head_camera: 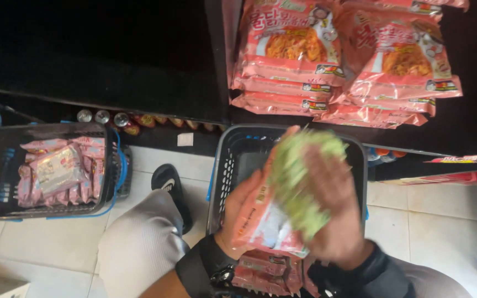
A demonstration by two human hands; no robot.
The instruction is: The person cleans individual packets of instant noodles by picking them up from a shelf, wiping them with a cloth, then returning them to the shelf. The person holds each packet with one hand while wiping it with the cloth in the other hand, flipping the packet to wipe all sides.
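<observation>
Gripping one pink noodle packet [260, 223] — glossy, blurred green on top — both hands' grip clamped.

Two stacks of flat pink noodle packets [288, 49] [398, 60] are seen on the dark shelf. More pink packets [59, 171] are piled in the left basket. A pink packet [255, 221] and a blurred green one [302, 176] are held above the near basket.

A dark shelf [470, 127] bears stacked pink noodle packets [288, 49], while two plastic baskets [224, 171] sit on the white tiled floor [56, 243].
</observation>
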